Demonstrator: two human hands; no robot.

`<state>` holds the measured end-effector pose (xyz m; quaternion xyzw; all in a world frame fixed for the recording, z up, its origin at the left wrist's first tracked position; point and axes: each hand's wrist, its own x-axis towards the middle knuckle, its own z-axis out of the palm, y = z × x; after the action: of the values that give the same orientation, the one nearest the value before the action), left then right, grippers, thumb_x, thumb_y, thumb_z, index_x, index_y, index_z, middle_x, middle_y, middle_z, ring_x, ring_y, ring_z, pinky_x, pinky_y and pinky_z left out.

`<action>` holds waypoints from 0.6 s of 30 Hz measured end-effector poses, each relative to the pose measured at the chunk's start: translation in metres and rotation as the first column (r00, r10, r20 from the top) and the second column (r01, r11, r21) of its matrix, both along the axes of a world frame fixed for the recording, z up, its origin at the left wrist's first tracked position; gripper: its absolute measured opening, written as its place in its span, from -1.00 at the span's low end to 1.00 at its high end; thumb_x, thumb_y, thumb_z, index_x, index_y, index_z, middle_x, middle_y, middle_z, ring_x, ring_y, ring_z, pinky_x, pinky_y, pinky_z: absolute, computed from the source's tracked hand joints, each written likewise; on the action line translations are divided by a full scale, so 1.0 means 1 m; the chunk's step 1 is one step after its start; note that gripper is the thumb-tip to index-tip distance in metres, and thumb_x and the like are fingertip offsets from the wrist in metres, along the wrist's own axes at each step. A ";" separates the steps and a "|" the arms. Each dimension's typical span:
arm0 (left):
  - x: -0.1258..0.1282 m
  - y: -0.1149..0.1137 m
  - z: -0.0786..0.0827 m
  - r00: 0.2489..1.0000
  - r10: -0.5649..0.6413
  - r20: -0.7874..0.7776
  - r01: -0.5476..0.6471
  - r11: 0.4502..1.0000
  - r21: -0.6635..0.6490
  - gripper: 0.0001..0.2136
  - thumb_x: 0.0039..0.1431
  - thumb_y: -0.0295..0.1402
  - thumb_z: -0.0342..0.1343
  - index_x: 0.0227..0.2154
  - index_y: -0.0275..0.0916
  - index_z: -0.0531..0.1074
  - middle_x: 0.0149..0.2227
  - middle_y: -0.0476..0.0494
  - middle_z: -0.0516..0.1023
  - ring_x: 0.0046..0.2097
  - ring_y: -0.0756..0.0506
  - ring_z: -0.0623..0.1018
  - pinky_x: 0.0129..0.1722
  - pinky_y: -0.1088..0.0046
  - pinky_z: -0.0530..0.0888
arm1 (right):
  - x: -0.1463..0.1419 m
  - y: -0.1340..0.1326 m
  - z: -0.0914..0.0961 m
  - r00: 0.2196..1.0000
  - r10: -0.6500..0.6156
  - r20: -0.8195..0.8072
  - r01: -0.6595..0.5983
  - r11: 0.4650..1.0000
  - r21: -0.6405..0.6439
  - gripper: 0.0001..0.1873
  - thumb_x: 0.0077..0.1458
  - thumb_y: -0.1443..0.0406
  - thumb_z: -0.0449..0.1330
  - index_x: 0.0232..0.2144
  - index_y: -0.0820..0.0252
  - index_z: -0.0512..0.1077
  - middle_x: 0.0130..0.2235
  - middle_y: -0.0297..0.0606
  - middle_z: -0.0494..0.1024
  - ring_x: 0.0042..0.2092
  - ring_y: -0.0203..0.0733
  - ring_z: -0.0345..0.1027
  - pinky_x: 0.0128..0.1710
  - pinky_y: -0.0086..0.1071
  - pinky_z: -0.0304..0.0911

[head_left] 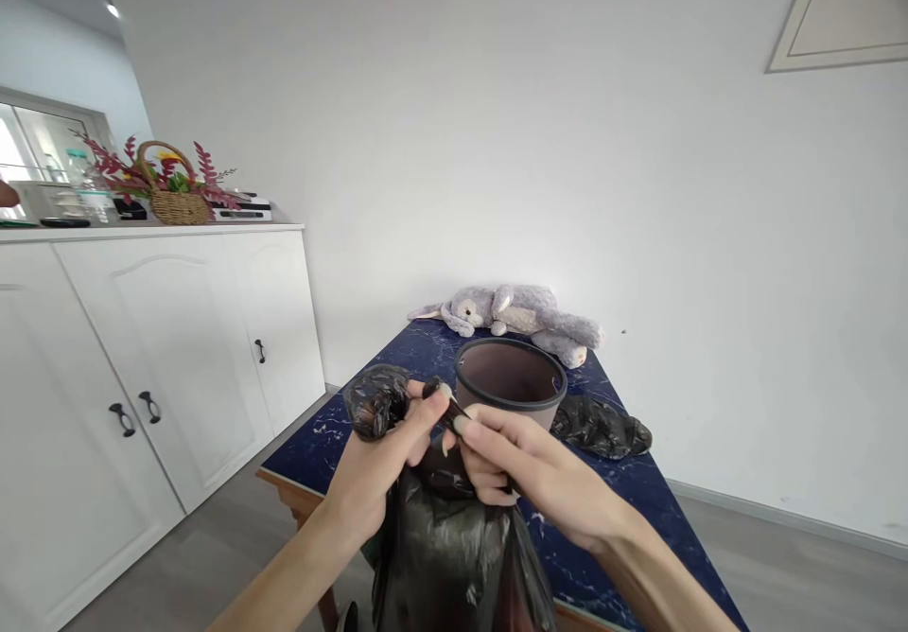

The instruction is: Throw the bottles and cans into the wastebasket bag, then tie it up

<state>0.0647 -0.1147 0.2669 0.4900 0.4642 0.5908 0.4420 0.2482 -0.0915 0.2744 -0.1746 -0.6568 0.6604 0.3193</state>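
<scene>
A full black plastic bag (pixel 454 556) hangs in front of me at the near edge of the table. My left hand (pixel 379 476) is closed on one twisted end of the bag's top, which bunches out above the fingers. My right hand (pixel 529 471) pinches the other end, and the two ends cross between my fingertips. Just behind my hands a round brown bin (pixel 511 381) with a dark rim stands open on the dark blue marbled table (pixel 624 509). Another crumpled black bag (pixel 602 427) lies to the right of the bin.
A grey plush rabbit (pixel 515 315) lies at the table's far end against the white wall. On the left stands a white cabinet (pixel 163 358) with dark handles, with a wicker basket (pixel 172 199) of red leaves on top. Grey floor surrounds the table.
</scene>
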 end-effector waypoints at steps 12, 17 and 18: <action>-0.001 0.002 0.031 0.843 -0.016 -0.537 0.149 0.967 0.205 -0.59 0.46 0.03 -0.01 -0.36 -0.14 0.48 -0.49 0.01 0.30 -0.41 -0.07 0.35 -0.36 0.41 0.36 | -0.024 0.016 -0.028 0.810 -0.512 -0.287 0.378 0.828 -0.414 -0.53 0.08 -0.05 0.42 -0.20 0.15 0.44 -0.48 -0.57 -0.04 -0.49 -0.38 -0.30 -0.59 -0.49 -0.30; -0.007 0.012 0.061 0.708 -0.056 -0.704 0.324 0.912 0.253 -0.76 0.42 -0.10 0.09 -0.03 -0.08 0.50 -0.11 -0.15 0.58 -0.14 -0.17 0.56 -0.07 0.32 0.50 | -0.027 0.005 -0.021 0.959 -0.270 -0.089 0.252 0.952 -0.175 -0.64 0.01 0.32 0.34 -0.10 0.13 0.44 -0.41 -0.50 0.22 -0.42 -0.37 0.02 -0.47 -0.51 0.00; -0.008 0.015 0.066 0.698 -0.065 -0.713 0.341 0.906 0.250 -0.72 0.39 -0.12 0.13 0.06 -0.06 0.47 0.01 -0.19 0.57 -0.07 -0.19 0.58 -0.04 0.31 0.52 | -0.027 0.003 -0.018 0.972 -0.234 -0.035 0.229 0.966 -0.117 -0.53 -0.03 0.33 0.38 -0.03 0.13 0.44 -0.36 -0.48 0.31 -0.39 -0.36 0.09 -0.44 -0.50 0.08</action>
<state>0.0569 -0.1000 0.3327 0.7961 0.4190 0.3871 0.2020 0.2207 -0.0889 0.2562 -0.2517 -0.5857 0.6586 0.3998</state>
